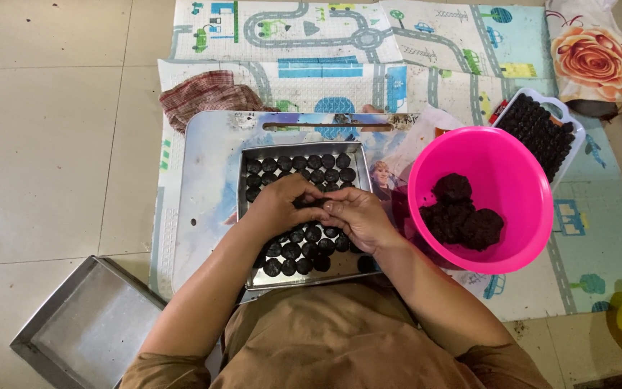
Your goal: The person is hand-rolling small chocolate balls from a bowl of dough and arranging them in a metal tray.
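My left hand [282, 205] and my right hand [358, 216] meet over a square metal tray [242, 216], fingers pinching a small piece of dark dough [314, 204] between them. The tray holds several rows of small dark round dough pieces [304, 167]. To the right stands a bright pink bowl [520, 180] with lumps of dark dough [462, 212] inside. Both forearms reach in from the bottom of the view.
The tray sits on a pale illustrated board [206, 180] over a road-print play mat [325, 43]. A checked cloth [206, 94] lies at back left. A white tray of dark pieces [541, 130] is at right, an empty metal tray [88, 324] on the tiled floor at lower left.
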